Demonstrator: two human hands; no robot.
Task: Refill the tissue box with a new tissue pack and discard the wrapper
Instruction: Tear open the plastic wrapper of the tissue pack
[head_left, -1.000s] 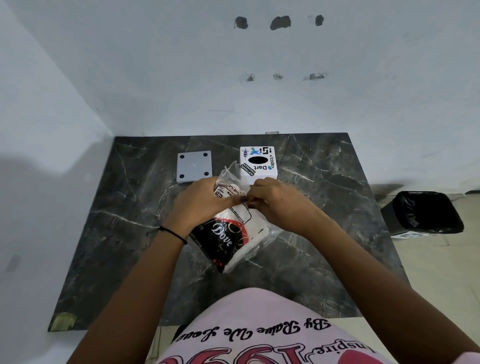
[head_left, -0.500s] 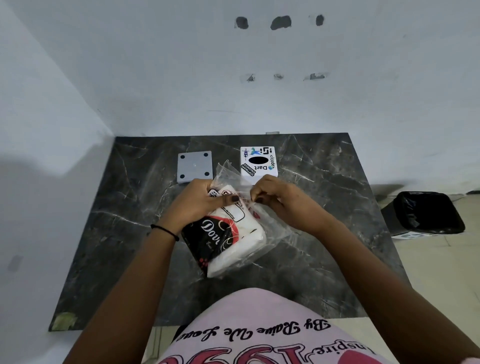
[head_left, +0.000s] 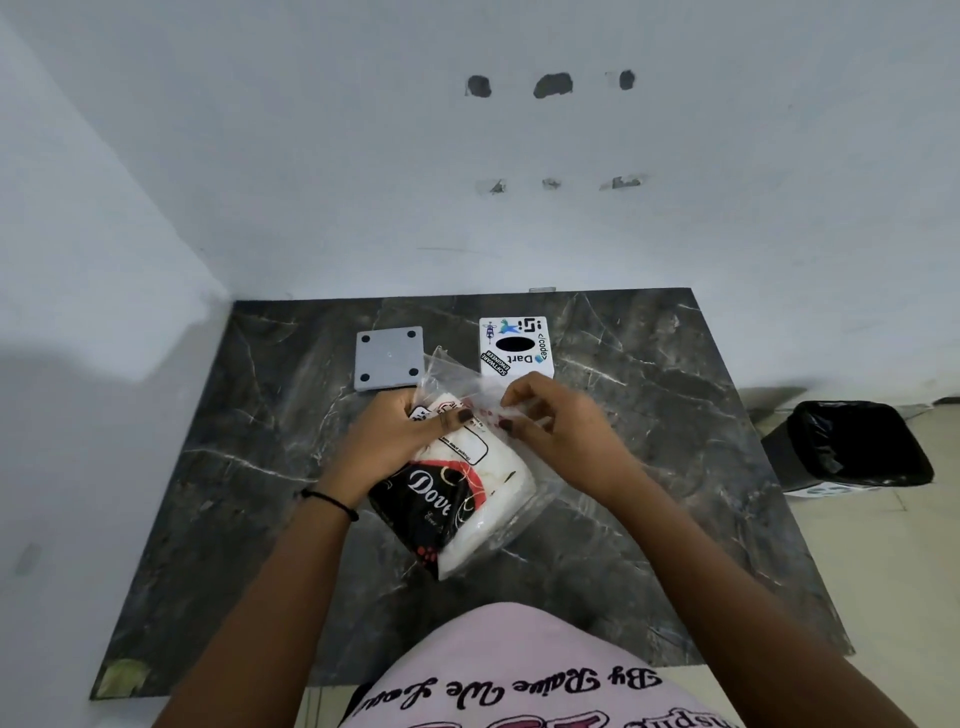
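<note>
- The tissue pack (head_left: 457, 499) is held over the middle of the dark marble bench (head_left: 649, 441), just on the near side of the tissue box (head_left: 516, 347); its black printed end points toward the person
- Left hand (head_left: 387, 441) is wrapped around the pack's left side near the top, thumb laid across the white label, its grip closed on the pack
- Right hand (head_left: 558, 421) sits at the pack's upper right, fingers pinching the clear wrapper (head_left: 457, 382), which is pulled loose and stands up in a crumpled flap toward the box
- The box stands upright near the bench's far edge, white with stickers and a black oval slot on top, apart from both hands
- A grey square plate (head_left: 388, 357) with four dark dots lies flat to the left of the box, near the wrapper's flap
- A black-lined bin (head_left: 857, 447) stands on the floor to the right of the box, off the bench
</note>
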